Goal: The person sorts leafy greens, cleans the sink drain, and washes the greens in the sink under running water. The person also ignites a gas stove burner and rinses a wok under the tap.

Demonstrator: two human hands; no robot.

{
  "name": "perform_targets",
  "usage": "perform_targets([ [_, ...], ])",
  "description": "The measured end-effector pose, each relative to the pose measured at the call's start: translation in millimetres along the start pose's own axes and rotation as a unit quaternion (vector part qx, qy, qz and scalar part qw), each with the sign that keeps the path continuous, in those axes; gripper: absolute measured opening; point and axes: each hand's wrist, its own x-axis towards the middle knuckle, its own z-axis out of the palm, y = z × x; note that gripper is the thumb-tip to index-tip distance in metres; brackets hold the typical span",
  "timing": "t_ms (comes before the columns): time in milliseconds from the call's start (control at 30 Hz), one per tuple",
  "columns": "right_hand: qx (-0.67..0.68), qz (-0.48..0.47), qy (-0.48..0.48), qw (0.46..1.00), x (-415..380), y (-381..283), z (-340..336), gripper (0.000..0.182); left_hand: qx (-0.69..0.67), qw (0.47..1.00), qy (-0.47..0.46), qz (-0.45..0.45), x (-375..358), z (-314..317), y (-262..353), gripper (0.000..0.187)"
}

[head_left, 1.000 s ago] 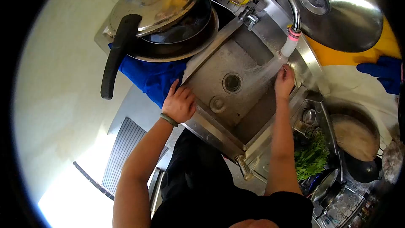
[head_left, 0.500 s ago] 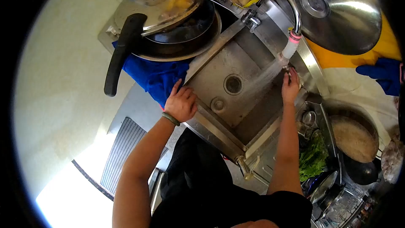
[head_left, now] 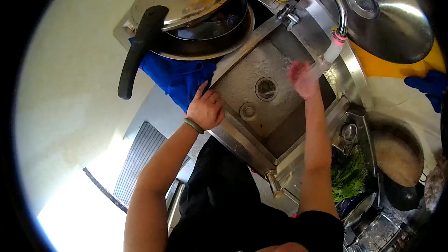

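Plainly at work at a metal sink (head_left: 239, 80), mid-frame, under a curved faucet (head_left: 344, 11) reaching in from the upper right. Just right of centre, a right hand (head_left: 303, 81) in the running water (head_left: 319, 69), just below and left of the white nozzle (head_left: 333, 52), with blurred fingers; cannot tell whether spread or together. Left of centre, a left hand (head_left: 206, 108) at the sink's left rim, with loosely parted fingers, right beside a bunched blue cloth (head_left: 175, 81). At upper left, a lidded stack of pans (head_left: 205, 32); at lower right, leafy greens (head_left: 349, 177).
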Motion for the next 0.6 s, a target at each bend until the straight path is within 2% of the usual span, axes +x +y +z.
perform_targets([
  [33, -0.035, 0.042, -0.078, 0.995, 1.8, 4.6, -6.4, 0.033, -0.002, 1.000, 0.015, 0.002, -0.3, -0.3, -0.6, 0.019],
  [67, -0.210, 0.144, 0.022, 0.967, -1.7, 21.8, -11.7, 0.029, -0.001, 1.000, 0.015, 0.000, -4.1, 0.3, 1.2, 0.019],
  [100, -0.381, 0.234, 0.117, 0.887, -6.8, 38.9, 4.9, 0.025, 0.003, 1.000, 0.022, -0.001, -4.2, 3.2, 0.1, 0.019],
  [133, -0.526, 0.303, 0.074, 0.791, -9.6, 59.5, -2.6, 0.025, 0.007, 1.000, 0.030, -0.001, -1.6, 4.5, -1.6, 0.019],
  [167, -0.651, 0.365, 0.030, 0.665, -14.2, 89.0, -20.6, 0.026, 0.002, 1.000, 0.027, -0.001, -1.0, 3.0, -0.6, 0.019],
  [233, -0.670, 0.374, -0.090, 0.635, -24.5, 142.1, -53.8, 0.027, -0.003, 1.000, 0.022, -0.003, -0.4, 0.6, -0.8, 0.020],
  [333, -0.656, 0.412, -0.062, 0.629, -21.8, 192.5, -92.7, 0.029, 0.000, 1.000, 0.005, 0.001, -1.3, -0.5, -1.7, 0.021],
  [400, -0.539, 0.349, 0.084, 0.762, -19.8, 167.0, -86.9, 0.027, 0.001, 1.000, 0.019, 0.005, 0.6, 0.7, -2.4, 0.021],
  [433, -0.468, 0.312, 0.154, 0.812, -16.4, 151.1, -81.7, 0.027, 0.001, 1.000, 0.025, 0.004, -1.0, 0.5, -2.4, 0.021],
  [467, -0.388, 0.195, 0.199, 0.879, -7.0, 143.2, -107.9, 0.025, 0.000, 1.000, 0.025, 0.002, -2.5, 0.8, -1.5, 0.021],
  [500, -0.299, 0.070, 0.240, 0.921, 2.6, 136.5, -133.3, 0.024, -0.001, 1.000, 0.029, 0.002, -1.7, 1.0, -1.1, 0.021],
  [600, -0.117, 0.030, 0.321, 0.939, -1.3, 75.1, -51.6, 0.023, -0.004, 1.000, 0.011, -0.006, 0.6, -1.7, -0.1, 0.021],
])
